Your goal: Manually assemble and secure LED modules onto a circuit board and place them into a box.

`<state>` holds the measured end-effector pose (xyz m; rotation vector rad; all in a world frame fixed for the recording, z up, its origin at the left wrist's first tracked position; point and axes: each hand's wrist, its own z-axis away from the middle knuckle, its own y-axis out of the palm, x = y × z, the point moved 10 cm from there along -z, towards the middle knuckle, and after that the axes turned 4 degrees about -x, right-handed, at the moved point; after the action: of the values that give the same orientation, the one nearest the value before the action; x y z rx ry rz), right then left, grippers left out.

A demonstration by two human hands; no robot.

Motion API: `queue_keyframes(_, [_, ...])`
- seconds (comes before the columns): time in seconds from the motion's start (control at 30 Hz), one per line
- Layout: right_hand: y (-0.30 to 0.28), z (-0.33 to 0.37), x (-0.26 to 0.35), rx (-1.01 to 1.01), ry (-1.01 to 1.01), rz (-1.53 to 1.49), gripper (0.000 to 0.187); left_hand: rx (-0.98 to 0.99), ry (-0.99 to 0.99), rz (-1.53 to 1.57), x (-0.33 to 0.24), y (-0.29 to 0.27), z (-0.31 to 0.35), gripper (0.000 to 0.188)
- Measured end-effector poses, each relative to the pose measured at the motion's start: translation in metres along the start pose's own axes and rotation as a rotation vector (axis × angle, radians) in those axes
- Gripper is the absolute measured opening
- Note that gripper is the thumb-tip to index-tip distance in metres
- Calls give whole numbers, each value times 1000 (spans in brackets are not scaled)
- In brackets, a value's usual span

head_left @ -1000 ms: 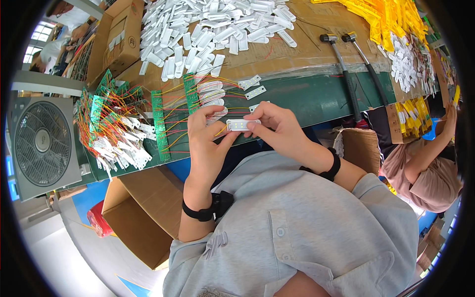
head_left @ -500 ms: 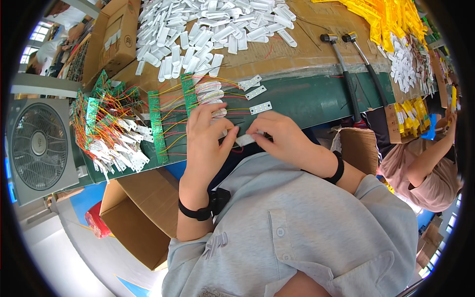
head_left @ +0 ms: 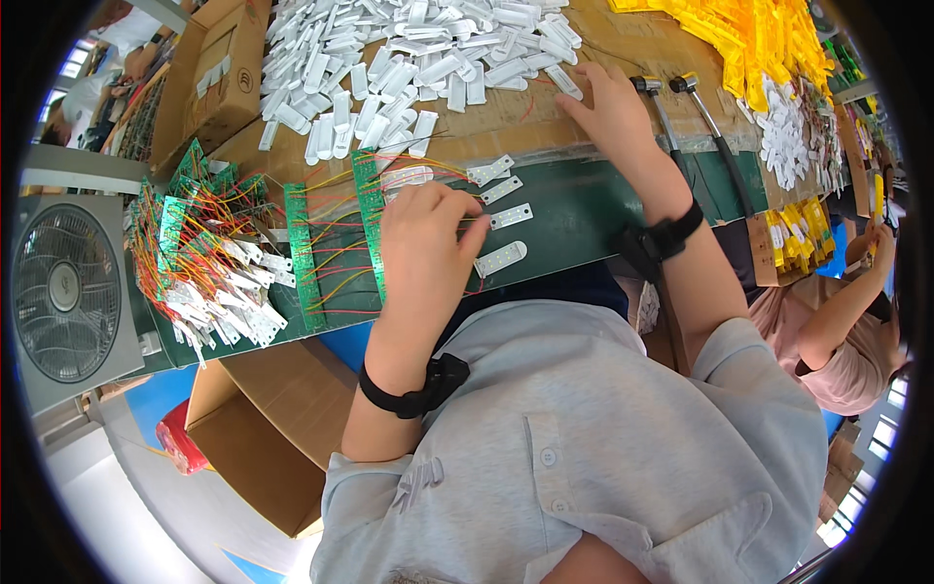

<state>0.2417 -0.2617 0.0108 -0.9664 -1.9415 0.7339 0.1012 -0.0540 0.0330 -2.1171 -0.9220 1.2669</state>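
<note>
My left hand (head_left: 428, 234) is over the wired strips on the green bench edge, fingers bent, thumb and forefinger apart with nothing visible between them. Under its fingers lies a white rounded cover (head_left: 407, 178), partly hidden. To its right are small white LED strips (head_left: 511, 216), wired to a long green circuit board (head_left: 369, 214). Nearest me, an LED strip sits in a rounded white cover (head_left: 501, 258). My right hand (head_left: 613, 117) reaches to the pile's right edge, thumb and forefinger spread around the end of a loose white cover (head_left: 561, 82), not closed on it.
A large heap of white covers (head_left: 389, 58) fills the back. Left are another green board (head_left: 302, 253), a tangle of wired boards (head_left: 209, 253) and a fan (head_left: 68, 287). Two hammers (head_left: 720, 131), yellow parts (head_left: 759, 49) and a co-worker's arm (head_left: 856, 302) are at right.
My right hand has left the strip near my left hand and moved up and right to the cover pile. The nearest strip, formerly between my hands, now lies uncovered on the bench.
</note>
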Motion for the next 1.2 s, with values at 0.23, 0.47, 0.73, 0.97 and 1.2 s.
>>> queue_keyframes(0.23, [10,2,-14,191,83,24,24,99,-45,-116,0,27,6,23])
queue_keyframes(0.47, [15,90,48,647,477,-845,20,161,-154,249,21,35,8,19])
queue_keyframes(0.73, [22,108,73,663,504,-1033,20,183,-377,393,31,19,8,18])
queue_keyframes(0.97, [9,105,95,591,291,-872,14,139,-400,418,37,16,10,17])
queue_keyframes(1.2, [10,103,95,410,344,-683,15,152,-341,380,39,9,12,15])
